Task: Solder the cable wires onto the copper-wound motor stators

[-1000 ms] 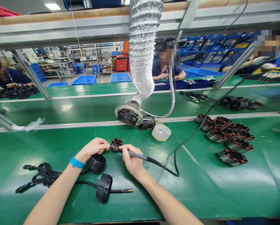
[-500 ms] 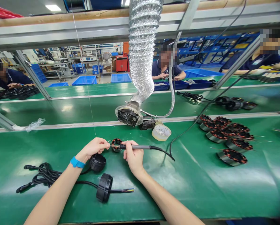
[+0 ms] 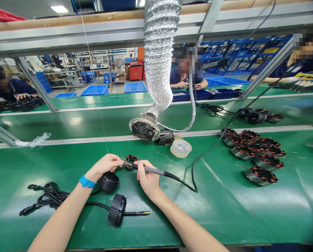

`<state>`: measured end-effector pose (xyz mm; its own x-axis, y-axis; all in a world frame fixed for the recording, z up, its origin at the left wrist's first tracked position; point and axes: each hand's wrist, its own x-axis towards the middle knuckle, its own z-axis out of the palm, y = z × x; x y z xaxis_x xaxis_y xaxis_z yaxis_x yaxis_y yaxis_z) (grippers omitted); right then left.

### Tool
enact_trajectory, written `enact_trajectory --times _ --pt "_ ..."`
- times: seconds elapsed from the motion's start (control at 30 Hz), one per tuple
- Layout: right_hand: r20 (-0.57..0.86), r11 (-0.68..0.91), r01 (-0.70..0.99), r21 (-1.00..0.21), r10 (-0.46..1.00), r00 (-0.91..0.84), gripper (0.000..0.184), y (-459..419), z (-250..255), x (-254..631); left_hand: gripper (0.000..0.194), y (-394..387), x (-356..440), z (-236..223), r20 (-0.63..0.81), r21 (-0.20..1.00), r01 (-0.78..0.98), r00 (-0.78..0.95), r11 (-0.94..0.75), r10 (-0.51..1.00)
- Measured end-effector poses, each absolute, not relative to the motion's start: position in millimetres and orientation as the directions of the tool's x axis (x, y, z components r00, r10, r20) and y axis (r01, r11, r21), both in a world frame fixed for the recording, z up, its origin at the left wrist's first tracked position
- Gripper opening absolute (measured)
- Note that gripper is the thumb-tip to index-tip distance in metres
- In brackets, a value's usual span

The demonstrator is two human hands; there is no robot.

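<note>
The tool angle has just been altered. The rear of the pen-shaped tool (image 3: 154, 171), previously near level, is now lowered toward the right, and its cord (image 3: 187, 186) has been shifted with it. The tip is kept at the fine wire ends beside the left hand (image 3: 107, 166); the change is therefore judged to be a correction of angle, with the working point retained.

Hand state: the left hand is closed in a fingertip pinch on the fine wire ends. The right hand (image 3: 149, 180) is closed around the tool's grip. A thin hanging strand (image 3: 99, 105) is routed down to the left hand; whether it is gripped cannot be told.

Work position: the small wound ring (image 3: 130, 157) is located on the table (image 3: 219, 213), between the hands and slightly beyond the fingertips.

Surroundings: one black cap (image 3: 109, 182) is placed just below the left hand. A second black cap (image 3: 116, 210), tipped on its side, is located nearer the body, between the forearms. A group of larger wound rings (image 3: 261, 175) is set well to the right of the right hand. Beyond that group, the dark round parts (image 3: 256, 116) on the far green surface have been displaced leftward.
</note>
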<state>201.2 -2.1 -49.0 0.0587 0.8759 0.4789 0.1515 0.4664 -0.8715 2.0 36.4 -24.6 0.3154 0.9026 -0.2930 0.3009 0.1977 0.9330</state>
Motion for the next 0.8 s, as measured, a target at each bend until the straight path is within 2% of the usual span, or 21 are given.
enact_trajectory --times 0.27,0.8 --pt "0.418 0.419 0.030 -0.908 0.897 0.143 0.034 0.2 -46.9 202.3 0.041 36.4 2.6 -22.9 -0.290 0.931 0.314 0.329 0.186 0.899" --pt "0.425 0.425 0.036 -0.905 0.892 0.155 0.031 1.8 -47.2 201.0 0.038 35.3 3.7 -22.3 -0.289 0.927 0.324 0.301 0.187 0.909"
